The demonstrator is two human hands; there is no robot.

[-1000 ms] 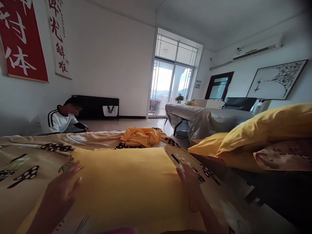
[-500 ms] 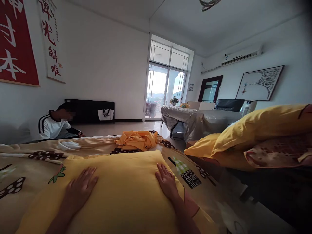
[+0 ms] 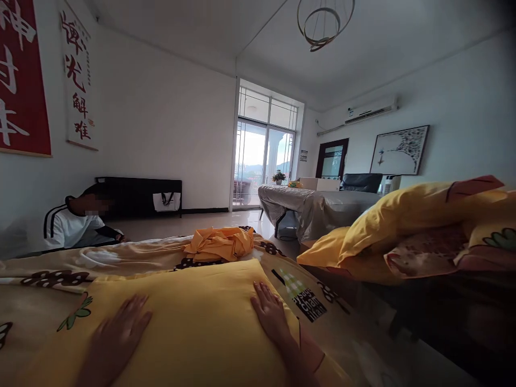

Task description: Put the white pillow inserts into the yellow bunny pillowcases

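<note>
A plump yellow pillow [image 3: 193,317] lies in front of me on a patterned bedspread [image 3: 133,258]. My left hand [image 3: 121,333] rests flat on the pillow's left part, fingers stretched out. Near its right edge, my right hand [image 3: 269,312] also lies flat with the fingers extended. Neither hand grips anything. A green leaf print shows at the pillow's left edge, and a pinkish print at its right. Just beyond the pillow's far edge sits a crumpled orange-yellow cloth [image 3: 220,243].
Several yellow pillows [image 3: 403,226] are piled at the right. At the far left a person [image 3: 76,220] sits low beyond the bedspread. A covered table [image 3: 318,207] stands farther back, with a potted plant [image 3: 278,176] on it. A ring lamp [image 3: 322,32] hangs overhead.
The view has tilted up and shifted slightly right, so more of the ceiling lamp shows. Both hands stay flat on the pillow, in nearly the same places.
</note>
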